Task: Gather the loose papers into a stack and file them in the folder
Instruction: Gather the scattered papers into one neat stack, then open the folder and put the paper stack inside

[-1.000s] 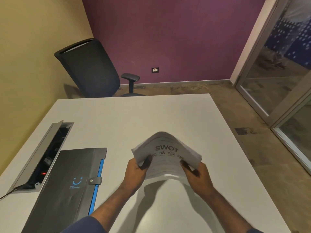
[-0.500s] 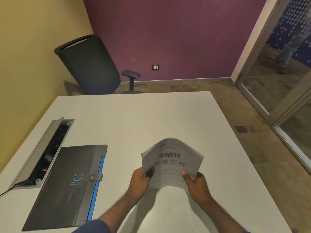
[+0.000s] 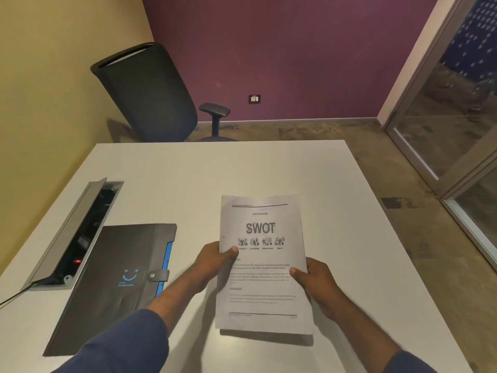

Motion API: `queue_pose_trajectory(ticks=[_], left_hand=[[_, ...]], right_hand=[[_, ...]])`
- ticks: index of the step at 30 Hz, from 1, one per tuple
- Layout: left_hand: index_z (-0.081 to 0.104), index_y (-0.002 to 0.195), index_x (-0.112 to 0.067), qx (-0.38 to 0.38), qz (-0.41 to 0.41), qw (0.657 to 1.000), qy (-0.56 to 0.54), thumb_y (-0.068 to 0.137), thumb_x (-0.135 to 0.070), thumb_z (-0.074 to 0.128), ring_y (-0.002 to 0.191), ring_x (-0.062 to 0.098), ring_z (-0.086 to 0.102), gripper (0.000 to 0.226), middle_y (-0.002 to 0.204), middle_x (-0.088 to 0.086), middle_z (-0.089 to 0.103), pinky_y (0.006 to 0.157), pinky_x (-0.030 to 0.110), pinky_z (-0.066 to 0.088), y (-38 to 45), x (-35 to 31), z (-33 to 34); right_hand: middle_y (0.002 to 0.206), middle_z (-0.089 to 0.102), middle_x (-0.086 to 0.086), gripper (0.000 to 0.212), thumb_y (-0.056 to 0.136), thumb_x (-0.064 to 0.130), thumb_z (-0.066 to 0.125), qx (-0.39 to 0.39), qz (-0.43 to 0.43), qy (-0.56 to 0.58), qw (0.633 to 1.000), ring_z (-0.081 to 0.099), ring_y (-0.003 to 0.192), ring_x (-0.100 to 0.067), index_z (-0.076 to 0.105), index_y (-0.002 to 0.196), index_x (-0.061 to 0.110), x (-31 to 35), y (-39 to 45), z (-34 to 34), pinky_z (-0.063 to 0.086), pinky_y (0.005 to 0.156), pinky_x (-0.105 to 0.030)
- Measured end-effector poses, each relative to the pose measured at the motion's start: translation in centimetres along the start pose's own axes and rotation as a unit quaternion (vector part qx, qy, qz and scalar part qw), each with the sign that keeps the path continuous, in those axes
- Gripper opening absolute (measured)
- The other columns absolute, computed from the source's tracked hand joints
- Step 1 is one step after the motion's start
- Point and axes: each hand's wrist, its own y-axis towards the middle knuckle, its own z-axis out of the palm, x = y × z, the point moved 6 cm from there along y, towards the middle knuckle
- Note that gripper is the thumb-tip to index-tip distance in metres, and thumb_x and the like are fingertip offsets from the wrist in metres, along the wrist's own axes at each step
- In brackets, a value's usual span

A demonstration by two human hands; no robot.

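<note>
Right now both hands grip the paper stack (image 3: 262, 265): left hand (image 3: 215, 262) closed on its left edge with the thumb over the printed face, right hand (image 3: 317, 284) closed on the right edge, thumb on top too. Stack looks squared up, top sheet reads "SWOT", held over the near middle of the white surface (image 3: 188, 179) with its near edge low, casting a shadow just under it (touching the surface or just above it, cannot tell). No other loose sheets visible on the surface, so gathering looks done; the step in hand is likely aligning or tapping the stack. Folder (image 3: 115, 284) lies to the left, near the stack but apart, dark cover with a blue smiley, snap tab (image 3: 158, 274) on its right edge looks fastened, so it is shut. Next move likely needs one hand freed to undo the tab and lift the cover while the other keeps the sheets pinched so they do not fan out. Open cable tray (image 3: 78, 232) sits further left, chair (image 3: 150, 95) beyond the far edge.
</note>
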Motion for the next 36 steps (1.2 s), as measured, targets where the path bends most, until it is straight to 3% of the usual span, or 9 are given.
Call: queue_pose_trajectory(ticks=[2, 7, 11, 14, 18, 23, 28, 32, 36], left_hand=[[0.065, 0.106, -0.013, -0.041, -0.001, 0.996, 0.079, 0.088, -0.034, 0.069, 0.094, 0.019, 0.066, 0.028, 0.1, -0.001, 0.069, 0.087, 0.033, 0.051, 0.6, 1.3, -1.4], [0.056, 0.131, -0.009, -0.173, -0.034, 0.952, 0.249, 0.082, -0.023, 0.074, 0.114, 0.026, 0.058, 0.054, 0.128, 0.013, 0.057, 0.093, 0.033, 0.045, 0.4, 5.2, -6.3], [0.055, 0.129, -0.011, -0.247, -0.084, 0.907, 0.331, 0.076, -0.029, 0.078, 0.121, 0.029, 0.052, 0.06, 0.131, 0.014, 0.053, 0.099, 0.039, 0.045, -0.2, 7.8, -9.9], [0.057, 0.114, -0.006, -0.294, -0.111, 0.881, 0.353, 0.072, -0.04, 0.079, 0.109, 0.029, 0.055, 0.058, 0.12, 0.015, 0.053, 0.09, 0.039, 0.05, -1.1, 8.6, -11.6], [0.054, 0.114, -0.004, -0.312, -0.157, 0.866, 0.358, 0.074, -0.047, 0.078, 0.11, 0.03, 0.055, 0.063, 0.118, 0.014, 0.052, 0.086, 0.039, 0.05, -1.7, 9.3, -12.5], [0.052, 0.124, 0.0, -0.289, -0.177, 0.858, 0.387, 0.077, -0.051, 0.074, 0.116, 0.028, 0.055, 0.073, 0.125, 0.016, 0.055, 0.093, 0.034, 0.049, -1.5, 10.8, -13.3], [0.056, 0.119, -0.003, -0.278, -0.177, 0.831, 0.447, 0.082, -0.066, 0.058, 0.113, 0.022, 0.05, 0.073, 0.117, 0.008, 0.059, 0.096, 0.028, 0.043, -1.0, 11.0, -14.6], [0.059, 0.113, 0.0, -0.257, -0.168, 0.863, 0.402, 0.083, -0.056, 0.065, 0.108, 0.024, 0.057, 0.063, 0.112, 0.011, 0.062, 0.093, 0.031, 0.047, -0.3, 11.6, -15.1], [0.064, 0.091, 0.002, -0.242, -0.176, 0.909, 0.289, 0.064, -0.044, 0.087, 0.078, 0.026, 0.067, 0.058, 0.084, 0.012, 0.068, 0.07, 0.039, 0.06, 0.4, 12.4, -15.7]], right_hand=[[0.093, 0.075, 0.0, 0.016, 0.09, 0.005, 0.063, -0.006, 0.039, -0.006, 0.999, 0.073, 0.085, -0.022, 0.068, 0.099, 0.017, -0.9, 0.9, 0.0, 0.059, 0.078, -0.038], [0.1, 0.073, -0.008, 0.021, 0.09, 0.005, 0.064, -0.032, 0.102, -0.019, 0.994, 0.07, 0.088, -0.026, 0.067, 0.11, 0.008, -3.7, 2.4, -0.6, 0.057, 0.078, -0.037], [0.103, 0.071, -0.011, 0.019, 0.09, 0.003, 0.063, -0.027, 0.122, 0.008, 0.992, 0.068, 0.091, -0.028, 0.067, 0.107, 0.01, -4.4, 2.5, -0.4, 0.055, 0.087, -0.041], [0.101, 0.071, -0.008, 0.02, 0.091, 0.001, 0.062, -0.01, 0.126, 0.01, 0.992, 0.068, 0.091, -0.027, 0.066, 0.106, 0.012, -4.5, 2.7, 0.3, 0.055, 0.086, -0.039], [0.1, 0.073, -0.006, 0.019, 0.09, 0.003, 0.063, 0.011, 0.13, 0.0, 0.991, 0.07, 0.095, -0.026, 0.067, 0.105, 0.014, -4.6, 3.1, 1.9, 0.056, 0.087, -0.04], [0.095, 0.074, -0.001, 0.017, 0.091, 0.003, 0.062, 0.021, 0.136, 0.009, 0.99, 0.072, 0.087, -0.02, 0.068, 0.099, 0.017, -4.3, 3.4, 4.2, 0.058, 0.074, -0.031], [0.103, 0.074, -0.007, 0.02, 0.09, 0.003, 0.063, 0.014, 0.143, -0.004, 0.99, 0.071, 0.095, -0.025, 0.068, 0.108, 0.011, -4.8, 3.6, 5.5, 0.056, 0.087, -0.04], [0.102, 0.075, -0.006, 0.019, 0.09, 0.004, 0.063, 0.006, 0.153, 0.005, 0.988, 0.072, 0.093, -0.024, 0.068, 0.107, 0.011, -5.4, 3.1, 5.6, 0.058, 0.078, -0.034], [0.104, 0.074, -0.007, 0.022, 0.091, 0.003, 0.061, 0.002, 0.156, 0.006, 0.988, 0.071, 0.093, -0.024, 0.067, 0.111, 0.01, -5.7, 2.8, 5.1, 0.057, 0.075, -0.032]])
